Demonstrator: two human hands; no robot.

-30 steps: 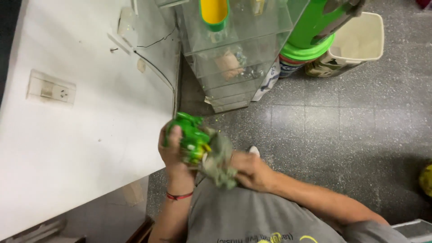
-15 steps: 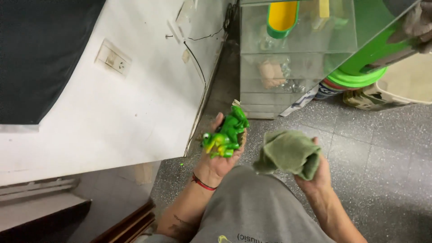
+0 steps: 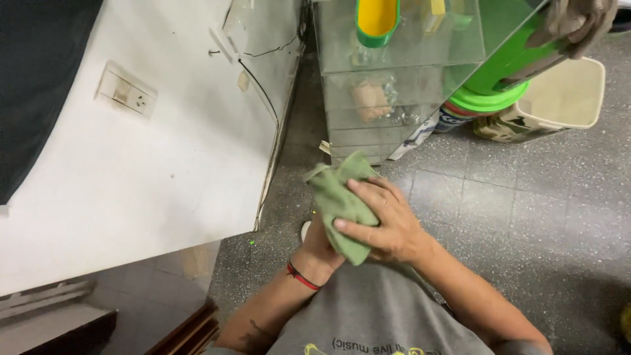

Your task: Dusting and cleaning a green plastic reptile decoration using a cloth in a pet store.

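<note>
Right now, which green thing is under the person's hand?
The soft olive-green cloth, pressed under the right hand. The other green things, the bright green plastic base and the green-rimmed yellow piece, are hard, shiny and out of reach by the glass case.

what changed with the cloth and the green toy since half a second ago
The right hand brought the green cloth across and pressed it over the left hand, so the green toy it held is now hidden. The red wristband stays on the left wrist; the glass cabinet stands as before.

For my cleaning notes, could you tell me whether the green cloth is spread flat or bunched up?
Bunched up: the green cloth is crumpled between both hands, the right hand pressed over it.
</note>
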